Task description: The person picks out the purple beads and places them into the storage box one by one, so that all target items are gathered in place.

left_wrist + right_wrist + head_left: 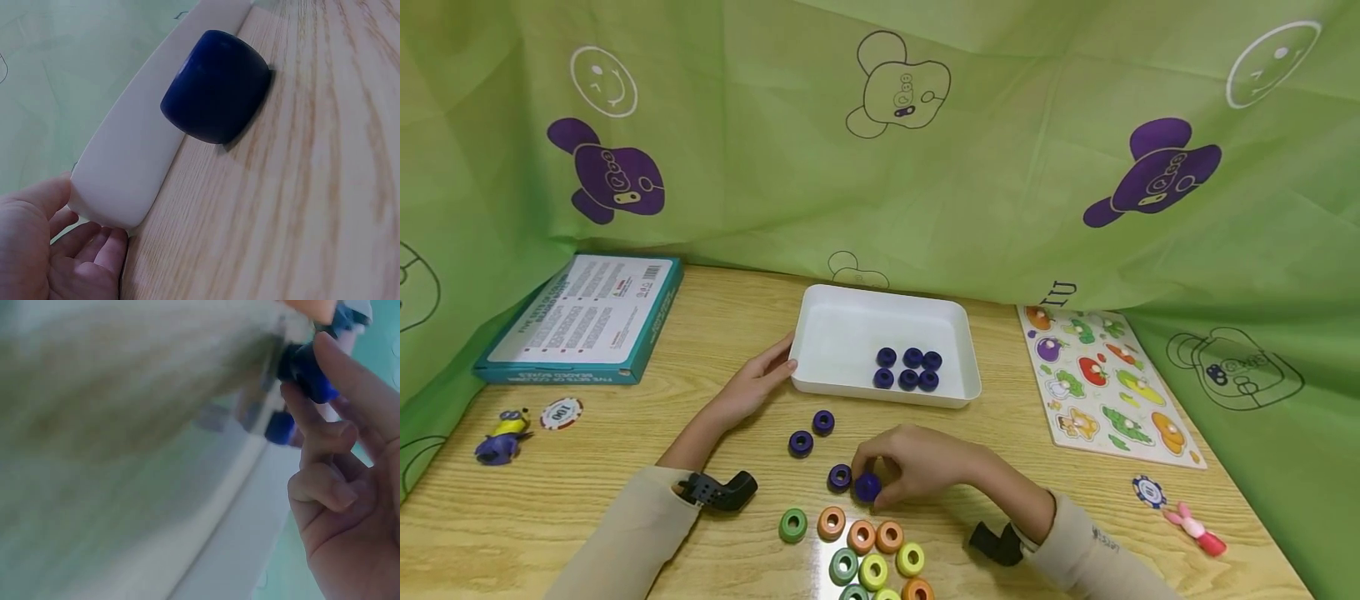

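Observation:
My left hand (751, 390) holds the near left corner of a white tray (831, 333). In the left wrist view its fingers (111, 250) curl against the tray's outer wall, the thumb on the other side. Several dark blue ring beads (886, 357) lie in the tray's right part. Between thumb and forefinger, my right hand (925, 458) pinches a blue bead (868, 487), also seen in the right wrist view. Just left of it sits another blue bead (839, 477); two more, one a blue bead (801, 443), lie between the hands.
Nearest me are several orange, green and yellow beads (873, 572). A teal-edged box (587, 308), a toy figure (501, 437) and a poker chip (561, 413) occupy the left. On the right lie a vegetable puzzle board (1105, 387), another chip (1148, 492) and a pink toy (1197, 529).

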Available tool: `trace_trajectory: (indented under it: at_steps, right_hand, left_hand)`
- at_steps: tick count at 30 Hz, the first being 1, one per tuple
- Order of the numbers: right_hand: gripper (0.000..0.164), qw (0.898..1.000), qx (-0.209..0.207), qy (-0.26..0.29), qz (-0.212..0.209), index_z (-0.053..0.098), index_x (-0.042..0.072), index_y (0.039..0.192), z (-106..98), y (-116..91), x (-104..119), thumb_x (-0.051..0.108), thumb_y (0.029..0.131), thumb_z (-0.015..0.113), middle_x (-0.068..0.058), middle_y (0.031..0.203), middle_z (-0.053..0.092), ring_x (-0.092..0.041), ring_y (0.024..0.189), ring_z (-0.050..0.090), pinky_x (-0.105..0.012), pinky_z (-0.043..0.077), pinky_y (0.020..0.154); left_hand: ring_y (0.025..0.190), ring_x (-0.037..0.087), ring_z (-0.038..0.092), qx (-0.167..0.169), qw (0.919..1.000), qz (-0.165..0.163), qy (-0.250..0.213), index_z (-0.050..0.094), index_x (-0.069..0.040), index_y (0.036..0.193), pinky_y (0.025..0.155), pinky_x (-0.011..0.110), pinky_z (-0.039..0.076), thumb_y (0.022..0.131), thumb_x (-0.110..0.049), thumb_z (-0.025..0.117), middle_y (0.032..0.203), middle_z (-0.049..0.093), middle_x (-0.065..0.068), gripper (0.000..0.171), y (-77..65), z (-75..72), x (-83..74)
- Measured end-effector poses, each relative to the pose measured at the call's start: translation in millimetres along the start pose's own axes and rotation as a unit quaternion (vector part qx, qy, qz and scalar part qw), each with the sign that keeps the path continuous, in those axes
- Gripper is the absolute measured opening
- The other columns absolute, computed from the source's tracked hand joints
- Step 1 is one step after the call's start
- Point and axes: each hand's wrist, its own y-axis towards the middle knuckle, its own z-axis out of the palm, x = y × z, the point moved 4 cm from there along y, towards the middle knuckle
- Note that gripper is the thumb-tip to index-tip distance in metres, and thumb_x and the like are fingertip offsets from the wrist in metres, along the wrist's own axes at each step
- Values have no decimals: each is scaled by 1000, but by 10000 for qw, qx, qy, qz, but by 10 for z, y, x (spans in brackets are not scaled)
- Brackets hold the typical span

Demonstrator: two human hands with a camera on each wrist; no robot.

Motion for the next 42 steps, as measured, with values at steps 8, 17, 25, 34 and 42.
trace_trajectory:
  at_steps: [8,17,25,34,42]
  right_hand:
    - [32,9911,-1143,536,412,57,19,97,-334,-1,-244,23,69,70,5,77,56,-5,56,48,-19,40,48]
    - [32,9582,-2576,469,1154,59,17,100,-578,80,-600,24,71,68,6,72,56,-8,55,47,-23,39,45]
    - [30,9441,-2798,216,1731,62,17,98,-529,219,-818,25,69,69,5,87,60,-8,54,46,-22,36,42]
    - [26,9508,-2386,-121,1974,64,16,92,-483,347,-897,21,67,71,5,85,62,-8,56,46,-21,39,50]
    - [26,9560,-2119,-423,1984,65,15,91,-476,410,-913,19,66,72,6,81,62,-6,64,49,-21,39,57]
  left_hand:
    - [123,15,19,-8,9999,-40,125,17,-13,136,98,36,17,89,-28,41,137,20,5,54,10,2,-16]
    - [122,17,21,29,10000,-21,77,17,-11,136,98,36,18,89,-30,42,137,20,5,57,17,14,-10]
    - [122,16,22,-14,9999,-103,53,17,-12,136,98,36,18,87,-33,43,137,20,4,58,8,4,27]
    - [122,16,22,-12,9999,-106,113,17,-12,136,98,36,18,88,-31,42,137,20,5,57,2,2,21]
    - [122,16,21,-33,9998,-113,147,17,-12,136,98,36,18,88,-32,42,137,20,5,57,-9,-12,19]
